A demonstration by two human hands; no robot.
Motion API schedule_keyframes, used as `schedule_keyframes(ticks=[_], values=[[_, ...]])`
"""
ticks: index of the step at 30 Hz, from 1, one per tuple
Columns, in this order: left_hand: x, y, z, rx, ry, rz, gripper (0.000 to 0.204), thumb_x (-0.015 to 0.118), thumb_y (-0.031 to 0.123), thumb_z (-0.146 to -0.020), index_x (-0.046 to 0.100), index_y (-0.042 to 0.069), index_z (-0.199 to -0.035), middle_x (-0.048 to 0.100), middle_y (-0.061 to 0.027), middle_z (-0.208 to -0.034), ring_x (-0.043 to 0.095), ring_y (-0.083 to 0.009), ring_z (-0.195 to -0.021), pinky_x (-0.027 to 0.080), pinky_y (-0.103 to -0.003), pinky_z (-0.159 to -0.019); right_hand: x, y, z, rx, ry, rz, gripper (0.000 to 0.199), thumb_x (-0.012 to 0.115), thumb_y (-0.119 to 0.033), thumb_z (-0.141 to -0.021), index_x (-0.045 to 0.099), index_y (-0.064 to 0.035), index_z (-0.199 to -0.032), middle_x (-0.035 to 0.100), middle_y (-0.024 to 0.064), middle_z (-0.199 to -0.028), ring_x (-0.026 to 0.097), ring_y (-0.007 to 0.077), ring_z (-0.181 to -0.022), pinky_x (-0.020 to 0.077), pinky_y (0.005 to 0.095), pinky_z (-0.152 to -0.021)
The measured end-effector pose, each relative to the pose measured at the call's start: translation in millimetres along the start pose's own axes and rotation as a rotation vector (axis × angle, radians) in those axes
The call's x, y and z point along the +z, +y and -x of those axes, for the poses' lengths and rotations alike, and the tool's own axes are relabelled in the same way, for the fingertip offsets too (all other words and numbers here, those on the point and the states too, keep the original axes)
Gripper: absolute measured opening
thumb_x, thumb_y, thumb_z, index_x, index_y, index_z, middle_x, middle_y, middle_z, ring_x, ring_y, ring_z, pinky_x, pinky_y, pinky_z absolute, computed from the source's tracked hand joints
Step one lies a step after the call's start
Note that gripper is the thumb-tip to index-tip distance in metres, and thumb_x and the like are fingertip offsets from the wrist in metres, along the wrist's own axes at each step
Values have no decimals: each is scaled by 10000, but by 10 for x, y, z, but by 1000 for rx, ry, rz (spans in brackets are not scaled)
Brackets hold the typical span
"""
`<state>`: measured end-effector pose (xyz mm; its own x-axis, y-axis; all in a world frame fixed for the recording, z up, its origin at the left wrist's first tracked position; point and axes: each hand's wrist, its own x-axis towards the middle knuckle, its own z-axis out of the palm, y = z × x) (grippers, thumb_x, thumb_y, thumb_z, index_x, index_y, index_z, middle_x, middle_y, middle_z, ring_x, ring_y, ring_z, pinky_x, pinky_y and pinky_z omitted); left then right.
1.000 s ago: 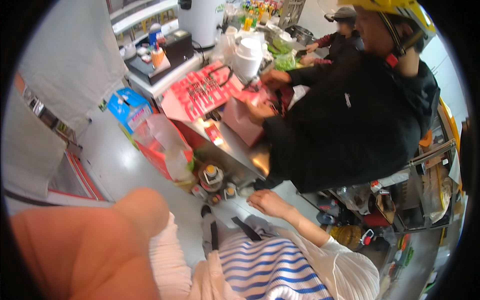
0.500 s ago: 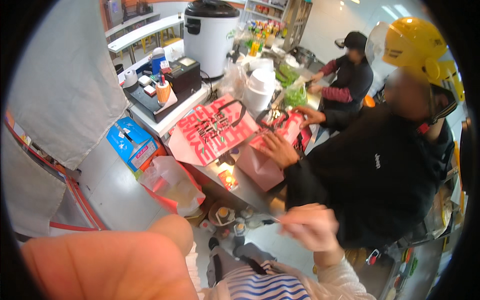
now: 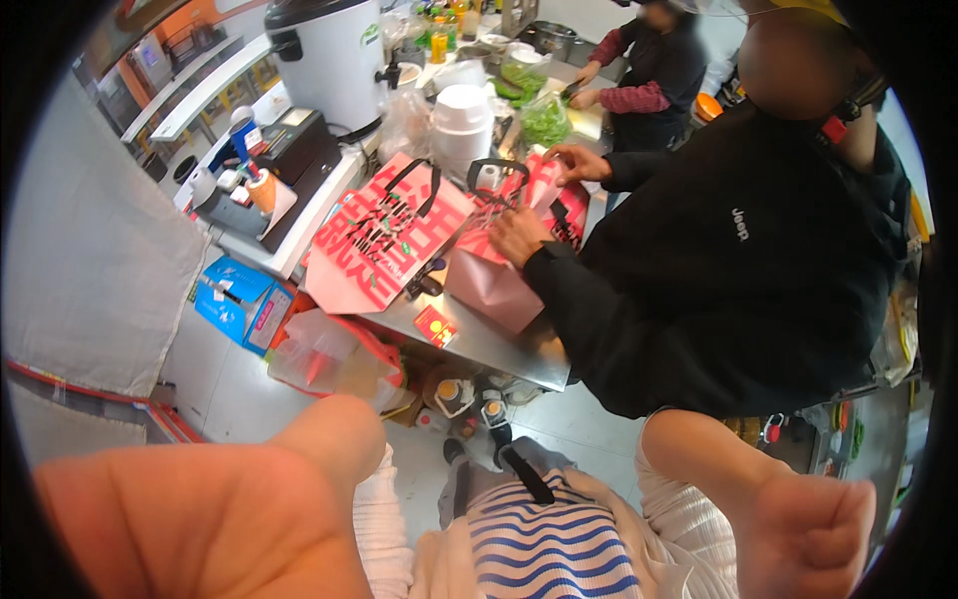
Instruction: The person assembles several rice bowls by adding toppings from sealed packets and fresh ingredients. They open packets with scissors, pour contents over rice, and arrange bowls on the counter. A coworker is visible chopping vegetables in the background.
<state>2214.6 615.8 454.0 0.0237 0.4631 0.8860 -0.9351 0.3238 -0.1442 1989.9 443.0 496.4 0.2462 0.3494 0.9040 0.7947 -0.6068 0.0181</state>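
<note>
Close to the camera, my left hand [image 3: 200,514] fills the lower left with its palm side showing. Its fingers run out of the picture, so I cannot tell what they do. At the lower right my right hand [image 3: 813,534] is raised, fingers curled in with nothing visible in them. Neither hand touches anything on the counter. A pink bag [image 3: 391,235] with red print and black handles lies on the steel counter [image 3: 499,357]. Beside it, a co-worker's hands [image 3: 521,236] hold a second pink bag [image 3: 496,287] by its upper part.
A co-worker in black [image 3: 728,270] stands at the right; another person [image 3: 659,85] handles greens farther back. White bowls [image 3: 463,125] are stacked behind the bags. A large white urn [image 3: 334,75] stands on the counter. A blue box [image 3: 239,304] and plastic bag [image 3: 324,354] are on the floor.
My right hand has moved right and down, nearer the camera. My left hand stays at the lower left. The view has shifted, so the counter appears farther left and higher.
</note>
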Motion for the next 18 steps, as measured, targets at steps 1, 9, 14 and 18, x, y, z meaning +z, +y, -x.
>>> schedule_keyframes(ticks=[1,9,14,18], values=[[29,-19,-4,4,6,21,351,608,81,-849,532,122,-1190,469,-32,-1161,432,-156,-764,318,-315,-654,-43,-2,119,-164,37,103,530,427,-359,-971,255,-258,-1463,547,-21,-976,458,59,-659,408,273,-600],[277,133,719,-389,-168,307,285,601,80,-857,557,126,-1134,492,-34,-1138,464,-171,-764,340,-331,-660,-1159,29,1359,-161,766,870,255,529,-233,-919,496,-88,-1126,554,40,-857,469,147,-645,394,276,-578],[731,1040,1546,-1050,-667,1168,154,568,97,-865,688,6,-834,665,-102,-903,639,-234,-768,496,-347,-707,-1920,88,2030,665,652,1235,631,446,-490,-913,461,39,-1255,503,170,-1275,528,257,-1142,387,368,-1011],[1611,1876,2518,-1391,-1089,1643,158,516,-51,-843,666,-6,-858,649,-130,-905,623,-255,-824,481,-332,-769,-2077,343,2567,882,142,1447,518,454,-296,-943,377,-17,-1372,400,162,-1382,455,334,-1191,362,413,-979]])
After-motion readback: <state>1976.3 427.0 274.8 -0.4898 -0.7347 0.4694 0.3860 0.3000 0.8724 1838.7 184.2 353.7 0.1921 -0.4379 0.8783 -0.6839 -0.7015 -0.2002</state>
